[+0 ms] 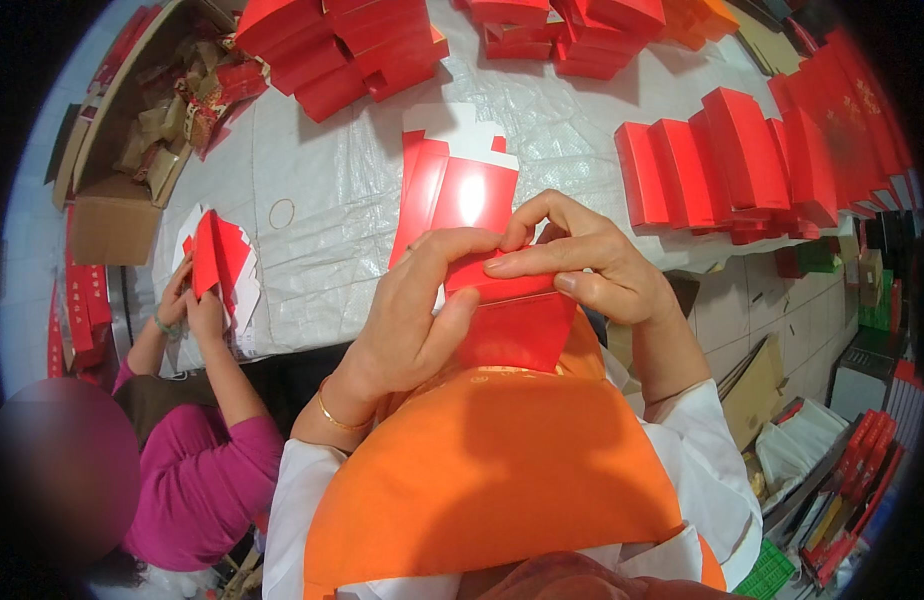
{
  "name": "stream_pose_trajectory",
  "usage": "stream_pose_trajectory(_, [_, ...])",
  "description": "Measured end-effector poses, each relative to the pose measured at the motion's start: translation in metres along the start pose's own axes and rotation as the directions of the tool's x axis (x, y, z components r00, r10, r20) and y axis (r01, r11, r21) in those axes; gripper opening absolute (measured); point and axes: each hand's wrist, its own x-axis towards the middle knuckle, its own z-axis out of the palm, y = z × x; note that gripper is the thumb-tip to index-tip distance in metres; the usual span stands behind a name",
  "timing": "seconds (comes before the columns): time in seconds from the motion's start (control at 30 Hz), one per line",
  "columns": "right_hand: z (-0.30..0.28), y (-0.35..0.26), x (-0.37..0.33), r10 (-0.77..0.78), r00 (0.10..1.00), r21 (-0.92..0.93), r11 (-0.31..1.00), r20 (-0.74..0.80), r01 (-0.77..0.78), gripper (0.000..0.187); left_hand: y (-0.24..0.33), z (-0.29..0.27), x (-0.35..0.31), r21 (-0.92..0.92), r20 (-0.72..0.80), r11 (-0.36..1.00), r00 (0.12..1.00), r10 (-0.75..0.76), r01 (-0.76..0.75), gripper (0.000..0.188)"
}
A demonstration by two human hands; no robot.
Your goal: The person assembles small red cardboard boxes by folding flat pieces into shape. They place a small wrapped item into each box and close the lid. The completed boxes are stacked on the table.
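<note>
A red carton (512, 325) is held up in front of the chest, above an orange apron (482, 470), by both hands. The left hand (412, 320) is clenched around the carton's left edge, thumb laid across its front face, so that the piece is steadied against the pressing of the other hand. The right hand (582, 260) is pinched onto the top edge, fingertips bearing down on a flap there (the flap appears partly folded over, though the fold itself is hidden under the fingers). The carton is kept close to the body, probably so that the fold can be seen and controlled.

Just beyond the grip, a glossy flat blank (462, 195) lies on the white worktop (332, 190), within easy reach. Further beyond and to the right of the grip, finished boxes (732, 165) stand in a row; more are heaped at the far edge. A rubber band (281, 212) lies to the left of the grip. Well to the left, a co-worker in a pink sleeve (202, 470) holds another red blank (214, 255), and an open cardboard crate (132, 150) of wrappings sits beyond. Nothing stands between the hands and the worktop; the co-worker's arms are well apart from the grip.
</note>
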Motion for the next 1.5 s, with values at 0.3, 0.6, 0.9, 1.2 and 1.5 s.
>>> stream_pose_trajectory(0.3, [0.005, 0.000, -0.005, -0.006, 1.000, 0.011, 1.000, -0.030, 0.006, 0.049, -0.007, 0.002, 0.002, 0.095, 0.004, 0.989, 0.993, 0.115, -0.115, 0.045])
stream_pose_trajectory(0.6, [0.003, -0.007, -0.012, -0.011, 1.000, -0.108, 0.994, 0.007, 0.012, 0.049, -0.007, 0.001, 0.003, 0.330, 0.075, 0.924, 0.981, 0.181, -0.196, 0.064])
stream_pose_trajectory(0.9, [0.009, -0.034, -0.014, 0.067, 0.997, -0.346, 0.937, 0.036, -0.050, 0.049, -0.008, -0.008, 0.006, 0.391, 0.215, 0.887, 0.961, 0.172, -0.246, 0.069])
stream_pose_trajectory(1.2, [-0.008, -0.011, -0.026, 0.245, 0.857, -0.116, 0.937, -0.454, -0.329, 0.043, -0.027, 0.002, -0.024, 0.308, -0.319, 0.902, 0.861, 0.397, -0.302, 0.059])
stream_pose_trajectory(1.5, [0.070, 0.068, -0.017, 0.498, 0.590, 0.643, 0.765, -0.636, 0.048, 0.074, -0.077, 0.048, -0.045, 0.022, -0.222, 0.771, 0.755, -0.616, 0.636, 0.030])
